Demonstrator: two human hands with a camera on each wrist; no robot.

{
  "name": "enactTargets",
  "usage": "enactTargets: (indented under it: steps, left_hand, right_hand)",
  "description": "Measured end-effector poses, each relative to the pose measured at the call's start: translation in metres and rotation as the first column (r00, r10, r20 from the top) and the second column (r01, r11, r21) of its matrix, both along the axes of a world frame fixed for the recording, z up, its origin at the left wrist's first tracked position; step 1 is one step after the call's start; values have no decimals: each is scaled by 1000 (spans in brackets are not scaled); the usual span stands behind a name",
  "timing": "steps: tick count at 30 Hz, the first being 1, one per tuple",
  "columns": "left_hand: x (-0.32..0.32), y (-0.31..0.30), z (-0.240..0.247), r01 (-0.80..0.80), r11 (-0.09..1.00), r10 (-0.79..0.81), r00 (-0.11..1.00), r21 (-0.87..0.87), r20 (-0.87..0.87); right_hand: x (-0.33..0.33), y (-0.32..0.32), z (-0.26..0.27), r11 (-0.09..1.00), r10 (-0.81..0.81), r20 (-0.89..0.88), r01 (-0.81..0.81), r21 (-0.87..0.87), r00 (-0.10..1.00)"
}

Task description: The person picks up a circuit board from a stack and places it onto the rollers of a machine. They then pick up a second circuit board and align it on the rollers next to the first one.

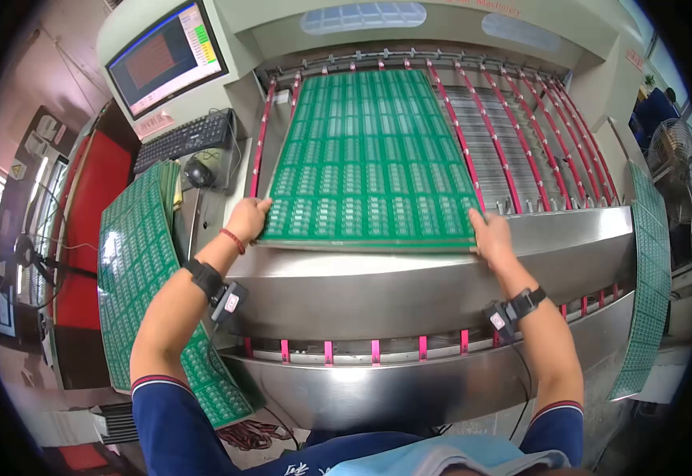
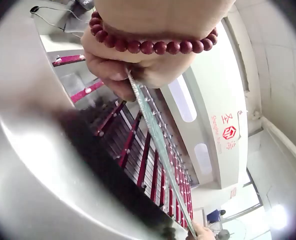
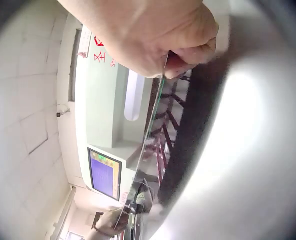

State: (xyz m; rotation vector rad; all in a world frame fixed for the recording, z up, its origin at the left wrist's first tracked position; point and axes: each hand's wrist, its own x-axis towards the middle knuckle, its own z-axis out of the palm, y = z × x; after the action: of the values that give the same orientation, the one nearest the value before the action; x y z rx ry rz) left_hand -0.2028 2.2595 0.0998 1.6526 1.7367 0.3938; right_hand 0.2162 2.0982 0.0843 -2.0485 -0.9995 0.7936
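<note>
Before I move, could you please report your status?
Left hand and right hand gripping green panel at near corners; panel over red rails; no obstruction visible.

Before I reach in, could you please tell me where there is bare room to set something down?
The steel ledge is bare between the right hand and the far-right panel. The pink rails right of the held green panel carry nothing. Left is crowded: keyboard, mouse, more panels.

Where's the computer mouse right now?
In the head view, the computer mouse lies on the left, just below the keyboard, beside the stacked green circuit panels.
</note>
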Motion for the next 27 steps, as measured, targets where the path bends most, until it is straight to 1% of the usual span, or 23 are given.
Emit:
enactTargets:
  steps: [1,2,3,5,6,7,9,11,12,13,14,15,17,18,21,22,23,24,25,26,27]
  left_hand:
    - [-2,13,-5,-8,1000,7,999,14,35]
    - [-5,26,-8,-8,999,8,1000,37,3]
    - [-3,34,-6,-41,999,42,998,-7,38]
    - [2,51,3,-82,997,83,996,-15,33]
    - [0,60,-1,-30,999,30,1000,25,8]
    - [-3,69,-5,-36,999,36,999,17,6]
    - [-5,82,-13,-38,990,32,998,-138,-49]
    - [-5,91,-25,-34,982,23,998,-187,-58]
    - [-4,94,-26,2,969,-8,1000,-246,-24]
    - [-3,94,-28,38,953,-35,999,-301,14]
    - [-3,94,-30,23,945,-3,998,-328,61]
    - [-6,95,-34,15,943,4,998,-333,58]
    - [-11,98,-42,238,859,-186,970,-454,156]
    - [-7,96,-39,208,852,-150,976,-481,156]
    - [-10,105,-49,218,847,-157,974,-485,164]
    - [-10,105,-52,184,883,-139,981,-431,133]
    - [-10,105,-53,178,884,-134,982,-433,131]
    - [-9,105,-51,164,892,-142,986,-422,83]
    - [-9,105,-50,152,899,-150,988,-410,37]
    - [-9,105,-49,149,899,-147,988,-412,36]
    - [-10,105,-51,138,915,-123,990,-379,64]
  right_hand:
    - [3,15,0,1000,25,48,-25,3,999]
    - [5,28,0,1000,23,52,-23,-10,998]
    - [6,41,1,999,29,76,-26,-37,997]
    - [3,68,-3,996,49,96,-40,-84,994]
    - [1,78,-4,999,1,-113,-6,-42,994]
    - [0,89,-6,999,-39,-320,39,-7,947]
    - [5,105,-15,998,-22,-336,3,-57,941]
    - [2,110,-4,998,-15,-560,-18,-53,828]
    - [2,110,1,997,26,-620,-66,-42,784]
    - [5,111,-3,996,24,-621,-71,-52,784]
    - [11,113,-7,992,90,-656,-128,-9,750]
    - [17,116,-13,983,156,-688,-180,38,709]
    - [25,118,-26,980,147,-685,-200,3,713]
    - [23,115,-27,975,159,-680,-222,-7,716]
    - [26,115,-26,958,190,-684,-285,-28,705]
    - [26,115,-23,936,175,-633,-327,-130,754]
    - [27,115,-21,905,168,-576,-357,-232,800]
    - [27,115,-20,896,136,-554,-341,-285,821]
    - [26,116,-20,894,137,-554,-343,-287,821]
    - [26,116,-20,908,132,-532,-317,-275,837]
    - [25,116,-21,920,125,-508,-291,-263,852]
